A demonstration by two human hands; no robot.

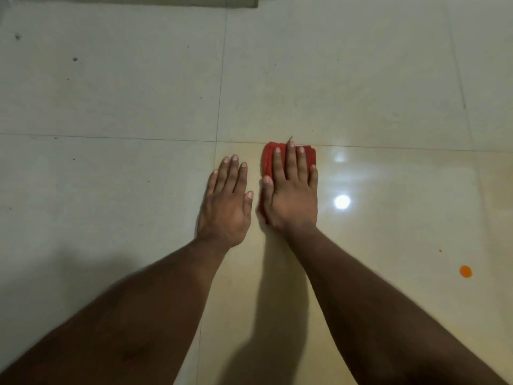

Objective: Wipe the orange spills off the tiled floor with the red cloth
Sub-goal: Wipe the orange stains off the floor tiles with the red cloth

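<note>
A folded red cloth (268, 159) lies on the pale tiled floor (374, 107) just below a grout line. My right hand (293, 193) presses flat on the cloth with straight fingers and covers most of it. My left hand (226, 204) rests flat on the bare tile just left of the cloth, fingers straight, holding nothing. An orange spill (465, 271) sits on the floor far to the right, with a tiny orange speck (440, 250) above and left of it. Both are well apart from the cloth.
Grout lines cross near the cloth's top left. Small dark specks (75, 59) dot the tiles at upper left. A greenish mat edge (166, 1) lies along the top. Ceiling light reflections (342, 202) shine right of my right hand.
</note>
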